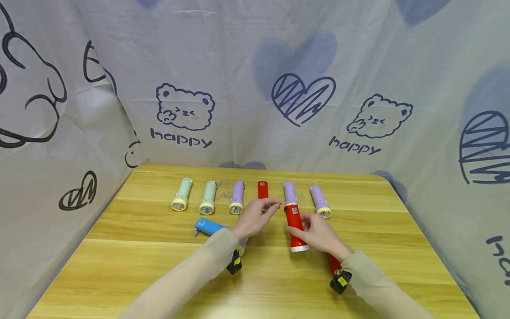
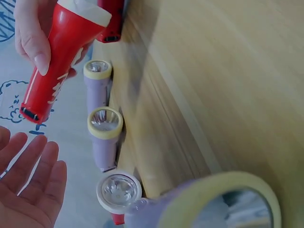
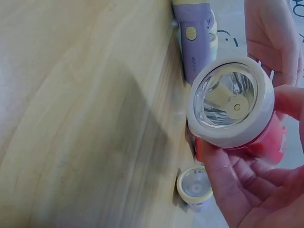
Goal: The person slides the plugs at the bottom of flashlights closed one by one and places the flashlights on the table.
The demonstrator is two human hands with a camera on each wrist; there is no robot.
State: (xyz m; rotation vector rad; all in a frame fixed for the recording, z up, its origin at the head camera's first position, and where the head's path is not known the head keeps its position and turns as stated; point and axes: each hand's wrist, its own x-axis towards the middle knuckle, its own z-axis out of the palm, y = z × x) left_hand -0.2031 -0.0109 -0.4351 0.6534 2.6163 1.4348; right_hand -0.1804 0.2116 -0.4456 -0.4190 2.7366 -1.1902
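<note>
My right hand [image 1: 318, 232] grips a red flashlight [image 1: 294, 226] with a white rim, raised above the wooden table. In the right wrist view its lens [image 3: 232, 102] faces the camera, with thumb and fingers around the body. My left hand [image 1: 256, 218] holds nothing; in the left wrist view its fingers [image 2: 35, 175] are extended just short of the flashlight's tail end. Behind the hands, another red flashlight [image 1: 262, 189] is partly covered by my left hand. A purple flashlight [image 1: 289, 192] lies just beyond the held one.
Along the back lie two pale green flashlights [image 1: 183, 195] and more purple ones [image 1: 237, 195]. A blue flashlight [image 1: 209, 226] and a mostly hidden purple one [image 1: 242, 244] are by my left wrist. Another red flashlight [image 1: 334, 264] lies beneath my right wrist. Printed cloth [image 1: 247, 146] hangs behind the table.
</note>
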